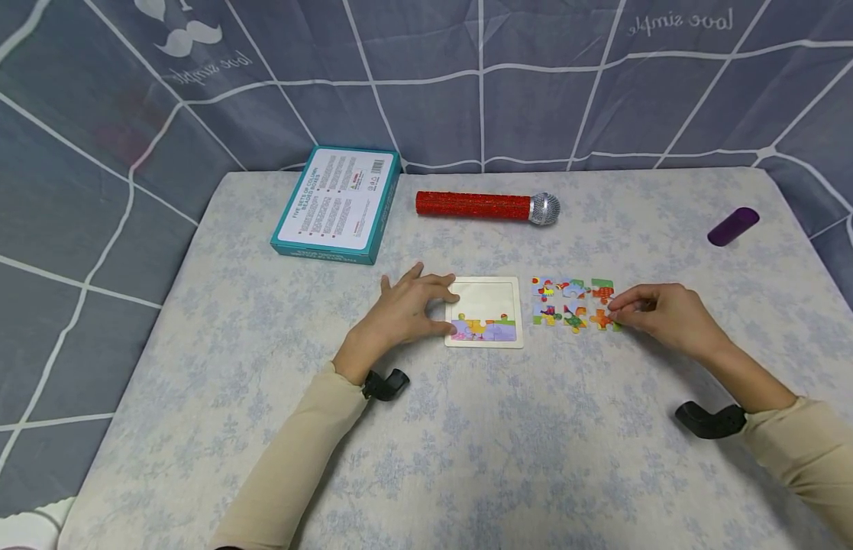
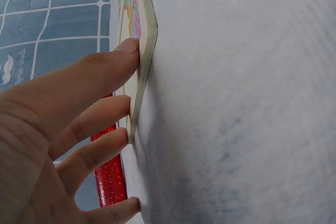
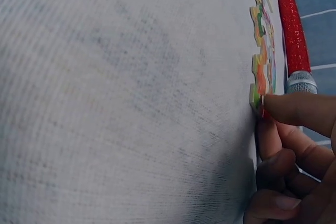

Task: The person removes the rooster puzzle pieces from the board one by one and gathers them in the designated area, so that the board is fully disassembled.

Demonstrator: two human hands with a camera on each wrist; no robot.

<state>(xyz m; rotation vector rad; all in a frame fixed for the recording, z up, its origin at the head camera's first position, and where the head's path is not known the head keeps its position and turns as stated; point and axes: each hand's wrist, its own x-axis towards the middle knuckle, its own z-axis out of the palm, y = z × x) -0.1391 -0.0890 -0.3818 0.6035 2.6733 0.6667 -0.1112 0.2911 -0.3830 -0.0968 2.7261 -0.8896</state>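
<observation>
A shallow puzzle tray (image 1: pixel 484 344) with a cream rim lies on the table, with joined picture pieces (image 1: pixel 495 331) along its near side. My left hand (image 1: pixel 408 305) rests at its left edge, thumb on the near left corner and the other fingers spread. In the left wrist view, that thumb (image 2: pixel 118 64) touches the tray's rim (image 2: pixel 144 66). Several loose jigsaw pieces (image 1: pixel 573 317) lie right of the tray. At their right end, my right hand (image 1: pixel 663 317) pinches a jigsaw piece (image 3: pixel 264 113) between thumb and forefinger; the fingers hide most of it.
Behind the tray lies a red glittery microphone (image 1: pixel 474 205) with a silver head. A teal and white box (image 1: pixel 337 202) is at the back left. A purple cylinder (image 1: pixel 733 227) lies at the back right. Grey checked cloth (image 1: pixel 433 114) hangs behind the table.
</observation>
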